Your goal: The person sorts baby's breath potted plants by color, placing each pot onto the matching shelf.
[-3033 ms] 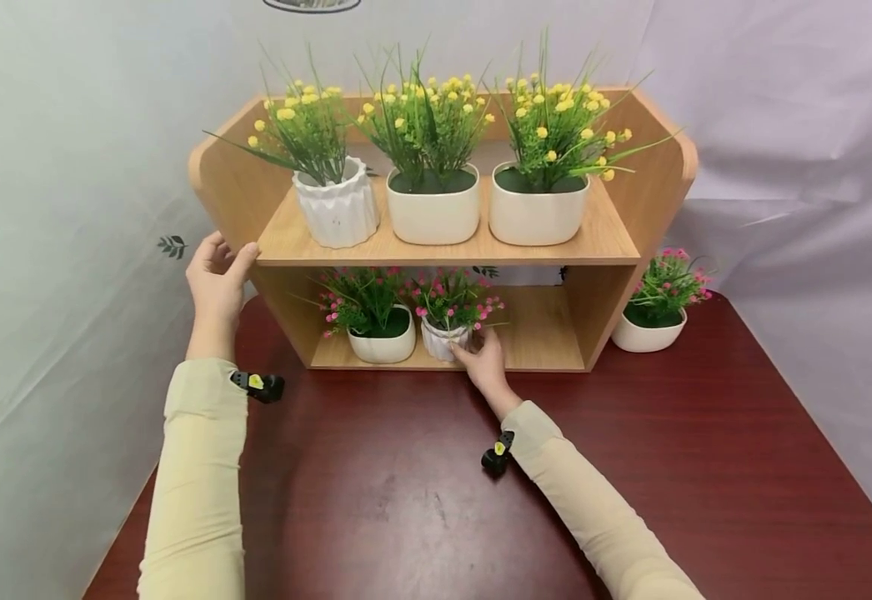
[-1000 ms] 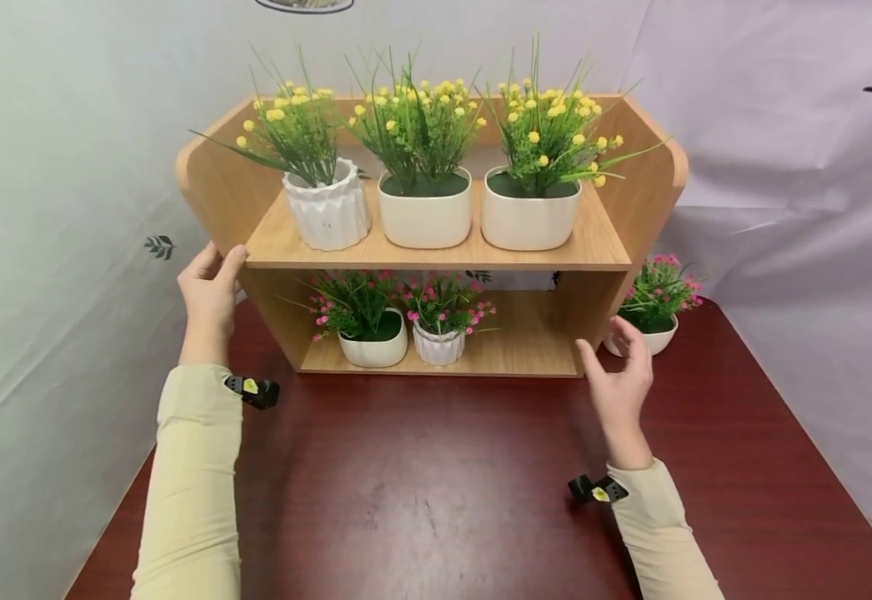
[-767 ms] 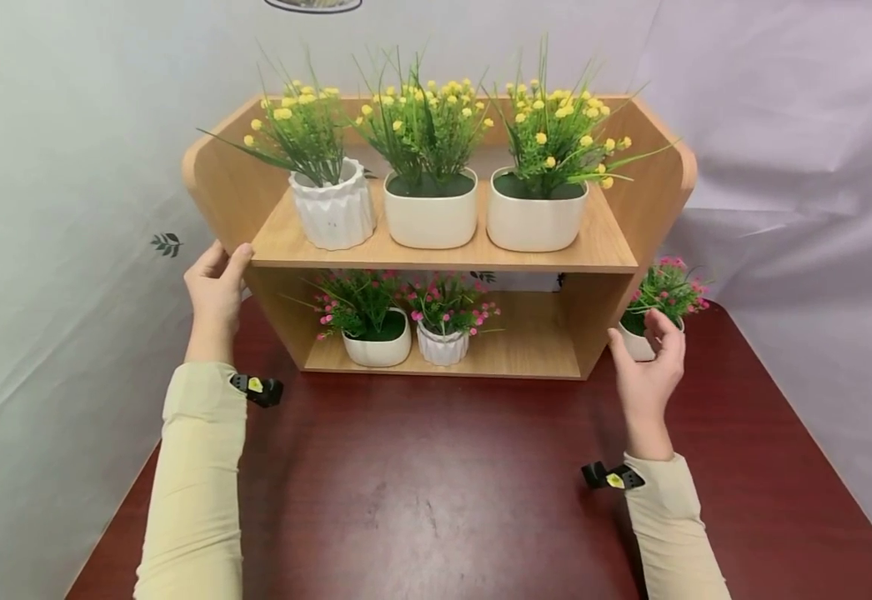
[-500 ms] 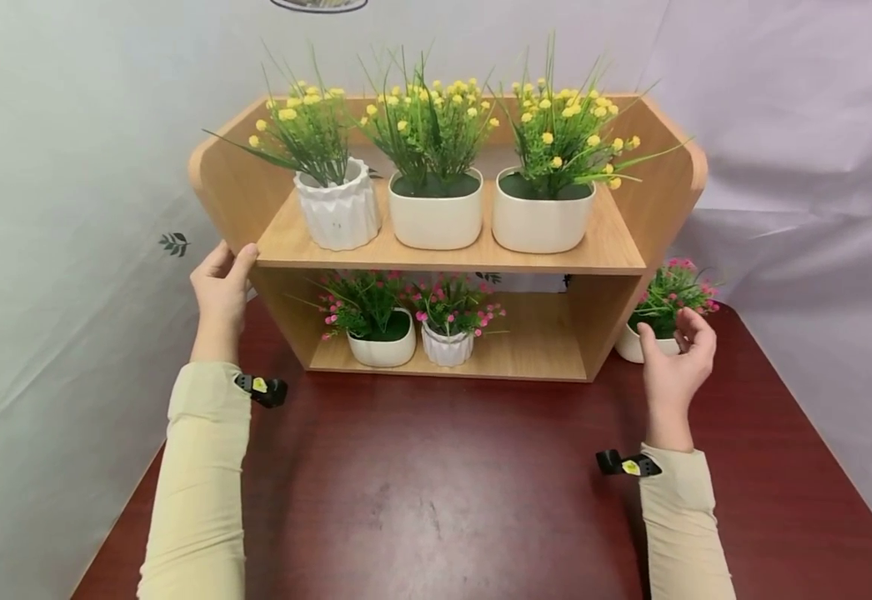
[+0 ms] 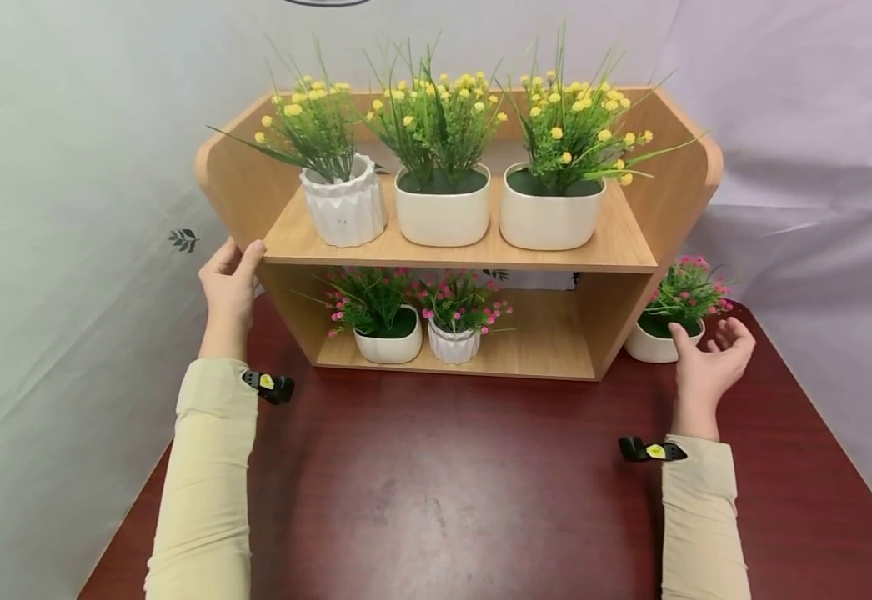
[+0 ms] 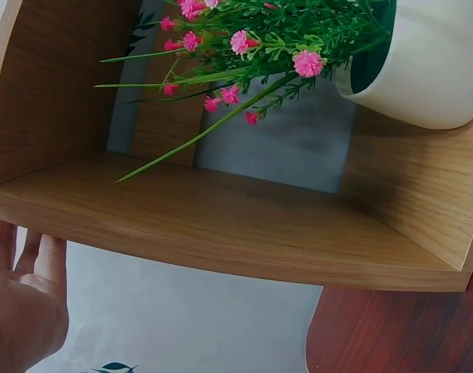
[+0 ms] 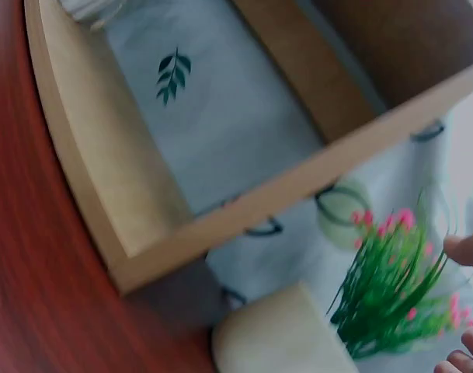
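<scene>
In the head view, my left hand (image 5: 228, 285) holds the left side of a two-tier wooden shelf (image 5: 451, 256), thumb at the front edge. The left wrist view shows its fingers (image 6: 51, 260) against the outside of the side panel. My right hand (image 5: 709, 367), thumb and fingers spread apart, is in front of a pink-flowered plant in a white oval pot (image 5: 652, 343) on the table right of the shelf. Nothing is between its fingers. On the lower tier stand a pink-flowered oval pot (image 5: 391, 340) and a ribbed white pot (image 5: 453, 343) with pink flowers.
The upper tier bears a ribbed pot (image 5: 344, 208) and two oval pots, the middle one (image 5: 443, 212) and the right one (image 5: 552, 217), all with yellow flowers. A dark red table (image 5: 451, 492) lies beneath. Pale fabric (image 5: 819, 167) hangs behind.
My right hand has let go of the ribbed pink-flowered pot on the lower tier and moved right, to the pot beside the shelf. My left hand keeps its place on the shelf.
</scene>
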The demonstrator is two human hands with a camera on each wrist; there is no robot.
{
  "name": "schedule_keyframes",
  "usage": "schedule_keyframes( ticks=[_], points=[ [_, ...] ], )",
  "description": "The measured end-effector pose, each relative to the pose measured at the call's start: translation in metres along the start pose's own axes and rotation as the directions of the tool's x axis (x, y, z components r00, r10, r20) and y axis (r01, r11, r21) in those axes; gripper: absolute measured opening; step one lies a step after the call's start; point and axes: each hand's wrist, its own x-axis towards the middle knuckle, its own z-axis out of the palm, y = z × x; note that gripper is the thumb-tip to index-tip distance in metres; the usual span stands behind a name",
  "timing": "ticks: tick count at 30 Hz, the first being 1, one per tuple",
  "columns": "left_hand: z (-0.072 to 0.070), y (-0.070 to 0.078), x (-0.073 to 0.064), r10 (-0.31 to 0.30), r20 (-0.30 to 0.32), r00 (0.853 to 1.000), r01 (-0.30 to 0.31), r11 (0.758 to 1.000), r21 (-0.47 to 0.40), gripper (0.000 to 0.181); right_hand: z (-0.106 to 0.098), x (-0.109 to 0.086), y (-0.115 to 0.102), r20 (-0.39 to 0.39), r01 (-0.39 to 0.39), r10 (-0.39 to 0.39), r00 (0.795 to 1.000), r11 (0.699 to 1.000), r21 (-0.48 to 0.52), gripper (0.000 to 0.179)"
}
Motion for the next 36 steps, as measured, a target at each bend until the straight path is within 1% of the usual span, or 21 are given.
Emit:
schedule_keyframes(
  ticks=[2,4,8,10,13,17,20,23,26,28,30,31,33,36],
  points=[
    [0.000,-0.001,0.000,-0.002,-0.001,1.000,0.002,1.000,0.010,0.042,-0.002,0.005,0.006,0.011,-0.035,0.035,0.999,0.999,-0.020,0.068],
    [0.001,-0.001,0.000,0.000,-0.005,1.000,0.000,1.000,0.015,0.042,-0.005,0.011,0.012,0.038,-0.059,0.061,0.997,0.997,-0.057,0.072],
    [0.000,-0.003,0.001,-0.004,-0.008,1.000,0.004,1.000,0.010,0.044,-0.009,0.020,0.022,0.131,-0.075,0.092,0.987,0.989,-0.130,0.083],
    [-0.001,-0.004,0.002,-0.005,-0.011,1.000,0.005,1.000,0.005,0.044,-0.010,0.025,0.028,0.183,-0.091,0.116,0.976,0.986,-0.141,0.087],
    [-0.001,-0.004,0.002,0.002,-0.017,1.000,-0.002,1.000,0.005,0.044,-0.012,0.033,0.036,0.246,-0.129,0.166,0.955,0.979,-0.161,0.092],
    [-0.001,-0.004,0.002,0.018,-0.013,1.000,-0.018,1.000,0.005,0.042,-0.014,0.042,0.049,0.308,-0.172,0.226,0.924,0.966,-0.192,0.097],
    [0.000,-0.004,0.001,0.023,-0.010,1.000,-0.023,1.000,0.001,0.042,-0.015,0.047,0.058,0.356,-0.177,0.243,0.902,0.962,-0.207,0.099],
    [0.001,-0.003,0.001,0.026,-0.011,1.000,-0.026,1.000,0.004,0.041,-0.016,0.051,0.066,0.411,-0.153,0.244,0.878,0.958,-0.242,0.100],
    [0.002,-0.003,0.001,0.030,-0.010,0.999,-0.030,1.000,0.000,0.040,-0.017,0.054,0.073,0.449,-0.102,0.225,0.865,0.954,-0.280,0.101],
    [0.003,-0.004,0.001,0.034,-0.007,0.999,-0.034,0.999,-0.001,0.040,-0.018,0.056,0.075,0.467,-0.072,0.206,0.860,0.955,-0.289,0.101],
    [0.003,-0.004,0.001,0.034,-0.006,0.999,-0.034,0.999,-0.001,0.040,-0.019,0.059,0.077,0.492,-0.039,0.187,0.850,0.954,-0.297,0.101],
    [0.003,-0.004,0.001,0.031,-0.006,0.999,-0.031,0.999,-0.007,0.040,-0.019,0.060,0.078,0.508,-0.022,0.176,0.843,0.955,-0.294,0.101],
    [0.002,-0.004,0.000,0.025,-0.009,1.000,-0.025,1.000,-0.015,0.041,-0.019,0.064,0.079,0.552,0.016,0.148,0.820,0.959,-0.281,0.101],
    [0.002,-0.004,0.000,0.022,-0.013,1.000,-0.023,1.000,-0.019,0.042,-0.018,0.069,0.082,0.610,0.097,0.069,0.789,0.967,-0.235,0.099]
  ],
)
